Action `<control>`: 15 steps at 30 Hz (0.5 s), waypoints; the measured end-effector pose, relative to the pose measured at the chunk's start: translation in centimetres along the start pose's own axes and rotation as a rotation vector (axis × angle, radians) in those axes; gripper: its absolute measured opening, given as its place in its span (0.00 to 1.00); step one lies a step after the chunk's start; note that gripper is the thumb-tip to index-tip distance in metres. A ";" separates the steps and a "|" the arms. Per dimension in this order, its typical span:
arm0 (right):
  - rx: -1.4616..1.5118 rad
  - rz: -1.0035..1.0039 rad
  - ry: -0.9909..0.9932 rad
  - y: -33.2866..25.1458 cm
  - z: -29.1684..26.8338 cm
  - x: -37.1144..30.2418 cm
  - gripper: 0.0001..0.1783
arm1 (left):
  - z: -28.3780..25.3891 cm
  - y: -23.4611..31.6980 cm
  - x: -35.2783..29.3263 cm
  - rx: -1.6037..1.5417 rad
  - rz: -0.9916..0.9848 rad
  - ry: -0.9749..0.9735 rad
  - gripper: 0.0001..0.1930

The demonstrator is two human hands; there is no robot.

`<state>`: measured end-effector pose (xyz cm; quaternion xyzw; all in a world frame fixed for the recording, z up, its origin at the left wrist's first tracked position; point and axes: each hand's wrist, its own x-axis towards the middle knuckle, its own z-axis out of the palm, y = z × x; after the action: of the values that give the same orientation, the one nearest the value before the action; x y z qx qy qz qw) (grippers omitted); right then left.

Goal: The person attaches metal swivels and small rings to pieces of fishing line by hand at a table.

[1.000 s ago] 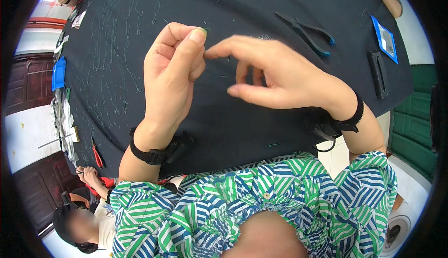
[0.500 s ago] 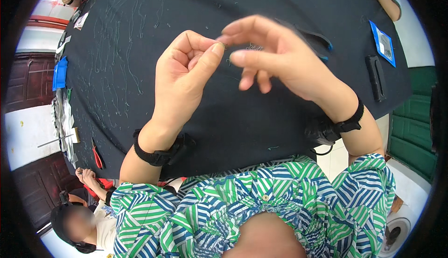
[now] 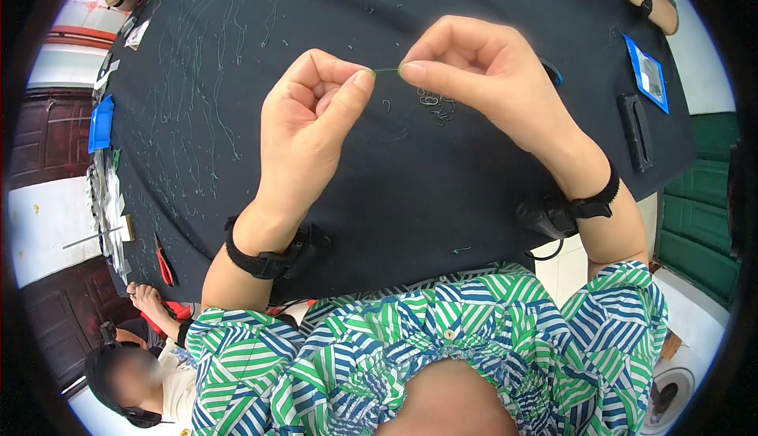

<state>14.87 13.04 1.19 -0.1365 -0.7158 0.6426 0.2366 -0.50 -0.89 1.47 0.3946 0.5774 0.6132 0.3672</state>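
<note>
A short span of green line point(image 3: 385, 70) is stretched between my two hands above the dark tablecloth. My left hand point(image 3: 309, 112) pinches one end between thumb and forefinger, its other fingers curled in. The other end sits in a thumb-and-forefinger pinch of my right hand point(image 3: 493, 65). Whether a hook is hidden in the left fingertips I cannot tell. Below my right fingers lies a small pile of metal fish hooks point(image 3: 434, 101). One loose hook point(image 3: 386, 105) rests apart from it, nearer my left hand.
Several knotted lengths of green line point(image 3: 213, 81) spread over the cloth at left. Red-handled pliers point(image 3: 163, 265) lie near the left edge. At right are a blue packet point(image 3: 647, 74) and a black case point(image 3: 636, 132). Other people sit at the table, one at lower left point(image 3: 142, 377).
My right hand has closed from a loose, spread pose into a pinch on the line, which now shows taut. The hook pile is less covered. Another person's hand has come in at upper right.
</note>
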 end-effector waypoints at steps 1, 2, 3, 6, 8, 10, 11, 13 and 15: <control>-0.098 -0.020 -0.004 -0.2 -0.2 0.0 0.08 | 0.0 -0.1 0.0 0.000 0.000 0.001 0.04; -0.097 -0.020 -0.004 -0.3 -0.2 0.0 0.08 | 0.0 -0.2 0.0 0.020 0.018 -0.021 0.04; -0.159 -0.047 -0.006 -0.4 -0.3 0.0 0.08 | 0.1 -0.2 0.0 0.040 0.035 -0.043 0.04; -0.226 -0.052 -0.012 -1.1 -0.4 -0.2 0.08 | 0.2 0.0 -0.1 0.052 0.031 -0.059 0.04; -0.229 -0.030 -0.017 -1.2 -0.7 -0.2 0.08 | 0.1 -0.1 -0.1 0.064 0.035 -0.054 0.04; -0.233 -0.097 0.041 -0.8 -1.1 -0.1 0.09 | 0.1 0.0 -0.1 0.077 0.040 -0.048 0.04; -0.272 -0.127 0.056 -0.8 -1.3 0.0 0.10 | 0.0 0.0 -0.1 0.075 0.027 -0.054 0.04; -0.266 -0.128 0.060 -0.7 -1.3 -0.1 0.10 | 0.1 -0.1 -0.1 0.074 0.015 -0.061 0.04; -0.258 -0.128 0.062 -0.8 -1.2 -0.1 0.10 | 0.4 0.0 -0.1 0.096 0.021 -0.066 0.05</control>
<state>15.65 13.97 2.06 -0.1397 -0.7920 0.5244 0.2798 -0.13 -0.81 1.48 0.4376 0.5898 0.5752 0.3602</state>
